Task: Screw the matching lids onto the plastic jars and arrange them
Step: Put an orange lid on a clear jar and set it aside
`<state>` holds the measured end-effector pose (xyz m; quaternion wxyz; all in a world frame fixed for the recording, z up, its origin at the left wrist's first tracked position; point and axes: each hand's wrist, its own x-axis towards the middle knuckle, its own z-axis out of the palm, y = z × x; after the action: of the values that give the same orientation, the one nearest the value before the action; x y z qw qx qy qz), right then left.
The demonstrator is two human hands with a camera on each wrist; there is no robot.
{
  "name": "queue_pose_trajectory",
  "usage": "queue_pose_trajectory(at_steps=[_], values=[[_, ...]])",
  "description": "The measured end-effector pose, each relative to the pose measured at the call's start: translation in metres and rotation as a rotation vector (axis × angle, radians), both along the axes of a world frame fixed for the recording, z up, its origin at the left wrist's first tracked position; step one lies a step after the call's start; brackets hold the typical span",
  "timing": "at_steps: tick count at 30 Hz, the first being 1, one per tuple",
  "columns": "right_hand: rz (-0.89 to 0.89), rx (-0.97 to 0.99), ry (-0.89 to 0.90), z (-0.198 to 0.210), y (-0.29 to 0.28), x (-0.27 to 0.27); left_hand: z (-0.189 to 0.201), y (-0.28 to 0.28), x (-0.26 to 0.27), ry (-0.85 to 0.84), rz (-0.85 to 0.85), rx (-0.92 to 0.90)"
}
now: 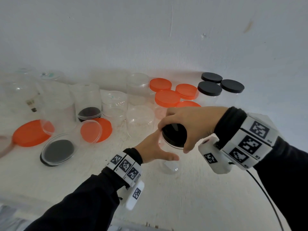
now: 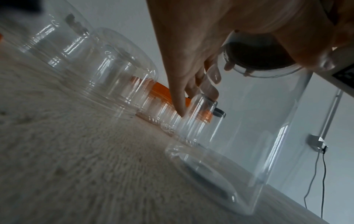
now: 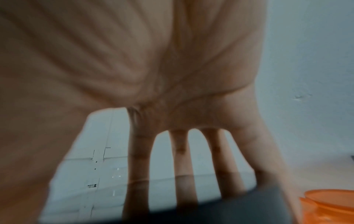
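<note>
Gripping a round black plastic lid (image 1: 174, 135) from above, the right hand (image 1: 191, 124) holds it on the mouth of a tall clear plastic jar (image 2: 249, 136) that stands upright on the white surface (image 1: 183, 197), near centre. The left hand (image 1: 153, 147) lies against the jar's left side, fingers straight and spread wide. Far right stand three black-lidded clear jars (image 1: 210, 88), with orange-lidded jars (image 1: 167, 98) just left of them and loose orange lids (image 1: 31, 133) far left.

Plain pale grey-white plaster wall (image 1: 166, 30), scuffed and faintly cracked, rising directly behind rough off-white textured tabletop (image 1: 183, 197); soft, diffuse lighting.
</note>
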<state>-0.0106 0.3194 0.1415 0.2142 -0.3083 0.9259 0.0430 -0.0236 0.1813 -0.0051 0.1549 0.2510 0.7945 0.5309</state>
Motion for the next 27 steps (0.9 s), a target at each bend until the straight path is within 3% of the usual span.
queue_pose_trajectory(at_steps=[9, 19, 27], values=[[-0.005, -0.051, 0.056, -0.006, 0.006, 0.006, 0.004, 0.001, 0.002, 0.047, 0.017, -0.023], [0.046, -0.036, 0.002, -0.002, 0.006, 0.002, 0.006, -0.002, 0.003, 0.014, -0.011, -0.003], [-0.054, 0.006, 0.063, -0.005, 0.005, 0.010, 0.005, 0.003, 0.005, 0.037, 0.011, -0.001]])
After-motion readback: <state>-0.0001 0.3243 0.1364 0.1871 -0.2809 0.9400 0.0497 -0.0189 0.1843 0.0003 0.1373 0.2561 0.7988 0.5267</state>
